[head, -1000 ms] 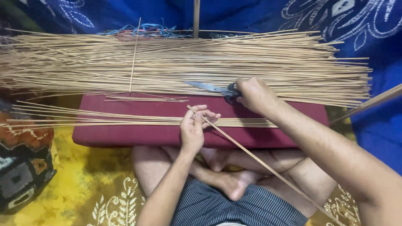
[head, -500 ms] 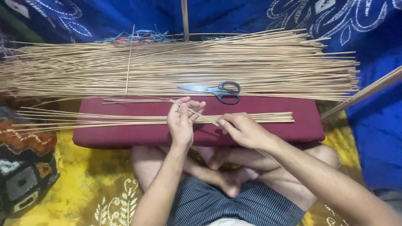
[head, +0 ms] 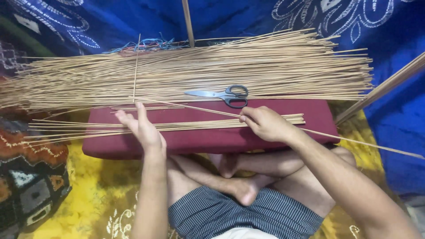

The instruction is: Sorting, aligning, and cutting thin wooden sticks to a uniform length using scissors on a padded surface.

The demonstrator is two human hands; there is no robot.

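Note:
My right hand (head: pixel 264 123) pinches one long thin stick (head: pixel 195 107) that runs from upper left across the dark red cushion (head: pixel 208 139) and out to the lower right. My left hand (head: pixel 141 128) lies with fingers spread over a small bundle of thin sticks (head: pixel 199 125) resting lengthwise on the cushion. A pair of scissors with black handles (head: pixel 221 94) lies shut at the cushion's far edge, just beyond my right hand. Behind it spreads a big heap of long straw-coloured sticks (head: pixel 199 73).
My crossed legs and bare feet (head: pixel 239 181) sit under the cushion on a yellow patterned cloth (head: pixel 88 203). A patterned pillow (head: pixel 31 177) lies at the left. Blue patterned fabric (head: pixel 248 17) hangs behind, with a wooden pole (head: pixel 188 22) upright and another (head: pixel 380 88) slanting at the right.
My right hand left the scissors, came back to the cushion and took one stick, now angled across it. My left hand slid left and opened flat on the small bundle.

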